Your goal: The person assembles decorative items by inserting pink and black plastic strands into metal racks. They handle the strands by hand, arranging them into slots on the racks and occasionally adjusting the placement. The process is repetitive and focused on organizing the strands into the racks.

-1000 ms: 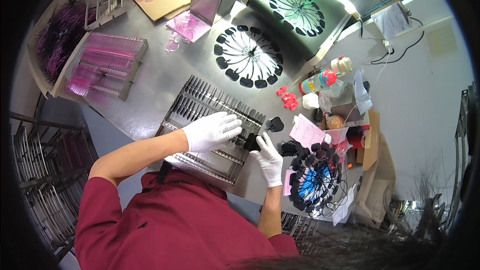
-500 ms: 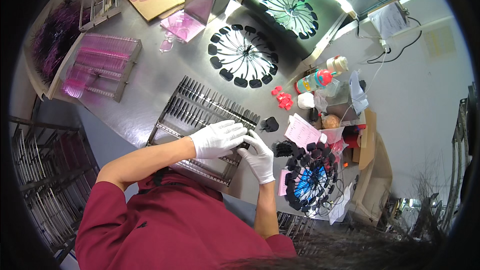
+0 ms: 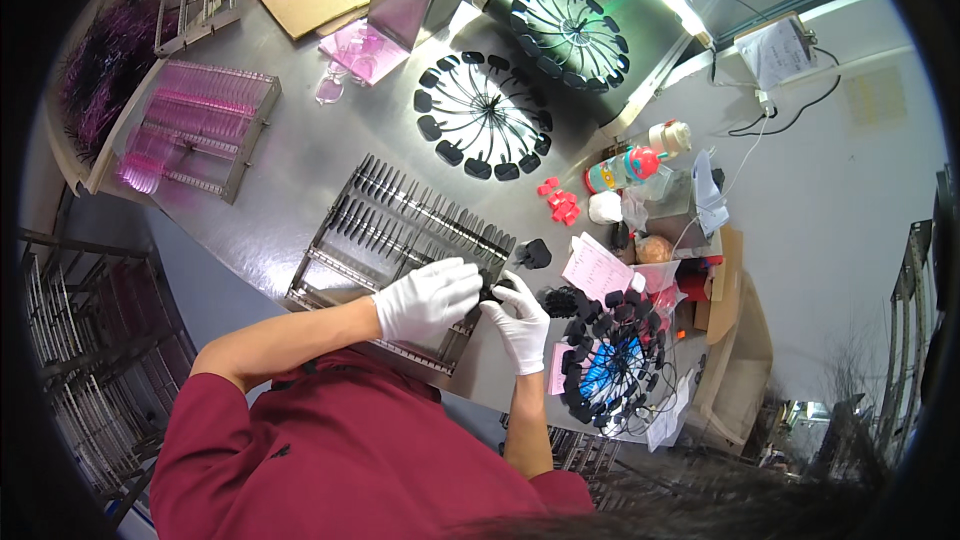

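Note:
My left hand [image 3: 428, 300], in a white glove, reaches over the right part of a metal rack [image 3: 335, 270], fingers stretched out and side by side; its thumb is hidden. In a white glove too, my right hand [image 3: 519, 322] curls its thumb and fingers around a small black piece [image 3: 488, 292] at the rack's right edge. Its exact kind is hard to make out, and the left fingertips come close to it. Rows of thin dark lens-like pieces [image 3: 385, 227] stand upright in the rack. A black pad [image 3: 535, 254] lies just beyond my right hand.
Beyond the rack lies a ring of black pads with thin stems [image 3: 450, 154]; a similar ring [image 3: 612, 32] sits farther back. Pink lenses fill a rack [image 3: 235, 165] at left. Red pieces [image 3: 563, 208], a bottle [image 3: 612, 172] and a black-pad cluster [image 3: 585, 402] lie at right.
My left hand has drawn slightly back toward me, uncovering more dark pieces. My right hand has shifted a little, with the small black piece now showing between the hands.

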`<state>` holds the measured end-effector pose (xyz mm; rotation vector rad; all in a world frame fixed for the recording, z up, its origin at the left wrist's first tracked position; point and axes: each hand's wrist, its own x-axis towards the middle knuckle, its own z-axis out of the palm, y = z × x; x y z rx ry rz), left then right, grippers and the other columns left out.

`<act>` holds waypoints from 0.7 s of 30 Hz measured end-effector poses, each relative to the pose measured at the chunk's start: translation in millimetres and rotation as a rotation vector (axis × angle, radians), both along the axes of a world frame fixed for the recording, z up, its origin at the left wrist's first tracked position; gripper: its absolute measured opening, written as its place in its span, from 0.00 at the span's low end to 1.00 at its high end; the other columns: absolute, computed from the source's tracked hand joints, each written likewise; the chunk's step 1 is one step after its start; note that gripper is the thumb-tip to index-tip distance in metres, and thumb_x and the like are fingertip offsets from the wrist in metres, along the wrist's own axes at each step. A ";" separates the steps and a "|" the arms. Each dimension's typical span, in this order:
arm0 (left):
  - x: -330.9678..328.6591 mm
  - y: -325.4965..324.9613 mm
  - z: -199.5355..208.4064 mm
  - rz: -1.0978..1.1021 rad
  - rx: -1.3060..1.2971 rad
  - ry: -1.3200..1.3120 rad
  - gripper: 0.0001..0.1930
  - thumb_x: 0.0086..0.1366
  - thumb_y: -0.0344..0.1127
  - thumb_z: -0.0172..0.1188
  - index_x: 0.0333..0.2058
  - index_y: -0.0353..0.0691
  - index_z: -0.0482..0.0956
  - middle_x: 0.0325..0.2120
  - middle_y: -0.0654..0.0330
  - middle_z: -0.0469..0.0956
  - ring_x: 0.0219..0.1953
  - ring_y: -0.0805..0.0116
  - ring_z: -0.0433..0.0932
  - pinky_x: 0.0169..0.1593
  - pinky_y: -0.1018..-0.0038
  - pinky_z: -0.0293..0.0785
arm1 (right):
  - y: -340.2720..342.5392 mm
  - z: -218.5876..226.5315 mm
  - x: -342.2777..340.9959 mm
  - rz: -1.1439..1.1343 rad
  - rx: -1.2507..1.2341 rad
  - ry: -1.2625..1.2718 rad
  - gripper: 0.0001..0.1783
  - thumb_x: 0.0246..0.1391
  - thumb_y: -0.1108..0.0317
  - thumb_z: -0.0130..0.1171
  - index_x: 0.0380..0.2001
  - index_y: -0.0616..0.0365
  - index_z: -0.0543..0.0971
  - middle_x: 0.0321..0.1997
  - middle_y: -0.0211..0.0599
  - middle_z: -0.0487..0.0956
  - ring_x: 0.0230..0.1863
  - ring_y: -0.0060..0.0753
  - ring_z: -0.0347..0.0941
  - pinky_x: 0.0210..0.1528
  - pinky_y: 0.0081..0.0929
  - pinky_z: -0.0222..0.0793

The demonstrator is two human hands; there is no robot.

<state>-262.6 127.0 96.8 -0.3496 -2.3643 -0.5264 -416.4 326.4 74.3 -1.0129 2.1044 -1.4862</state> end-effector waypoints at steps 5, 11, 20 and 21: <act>35.0 14.3 -11.5 -0.068 0.039 -0.008 0.15 0.57 0.33 0.64 0.43 0.34 0.84 0.45 0.54 0.80 0.52 0.55 0.80 0.52 0.60 0.79 | -5.8 8.1 10.2 0.027 0.031 0.240 0.20 0.49 0.71 0.81 0.48 0.58 0.90 0.62 0.52 0.84 0.56 0.43 0.84 0.59 0.36 0.80; 55.4 8.6 -22.7 -0.071 0.099 -0.138 0.16 0.53 0.34 0.66 0.41 0.35 0.82 0.42 0.56 0.79 0.48 0.56 0.80 0.49 0.62 0.77 | -13.1 24.1 11.1 0.172 0.131 0.643 0.28 0.46 0.71 0.81 0.54 0.53 0.87 0.59 0.54 0.83 0.50 0.54 0.83 0.54 0.42 0.80; 60.2 2.8 -20.8 -0.030 0.103 -0.218 0.15 0.50 0.33 0.67 0.38 0.35 0.81 0.39 0.57 0.78 0.47 0.56 0.78 0.49 0.62 0.76 | -3.4 11.6 6.6 0.019 0.101 0.263 0.26 0.49 0.75 0.81 0.53 0.62 0.86 0.61 0.47 0.85 0.61 0.37 0.83 0.67 0.32 0.76; 59.2 2.4 -20.3 -0.035 0.101 -0.235 0.15 0.50 0.33 0.67 0.37 0.35 0.81 0.39 0.57 0.78 0.46 0.56 0.78 0.48 0.62 0.76 | -4.7 9.0 7.3 0.031 0.102 0.267 0.26 0.48 0.75 0.81 0.52 0.62 0.86 0.61 0.47 0.85 0.61 0.37 0.83 0.67 0.33 0.75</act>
